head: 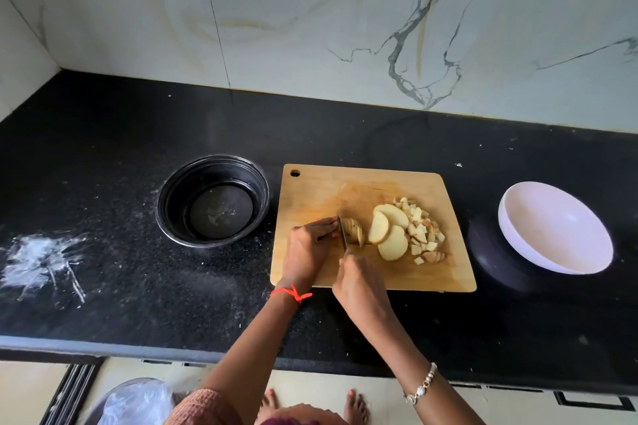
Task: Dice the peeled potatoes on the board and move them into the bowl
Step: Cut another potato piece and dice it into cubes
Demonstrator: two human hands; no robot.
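A wooden cutting board point(345, 190) lies on the black counter. My left hand point(307, 248) presses down on a partly sliced potato point(354, 229) at the board's middle. My right hand point(359, 278) grips a knife point(342, 235) whose blade stands upright against the potato, right beside my left fingertips. To the right lie large potato slices point(390, 231) and a heap of diced potato pieces point(423, 231). A white bowl point(556, 228) sits tilted to the right of the board, with nothing visible inside it.
A black round bowl point(213, 200) stands left of the board. White powder smears point(41, 259) mark the counter at far left. A marble wall rises behind. The counter's front edge runs below my arms; a bag-lined bin point(134, 402) stands on the floor.
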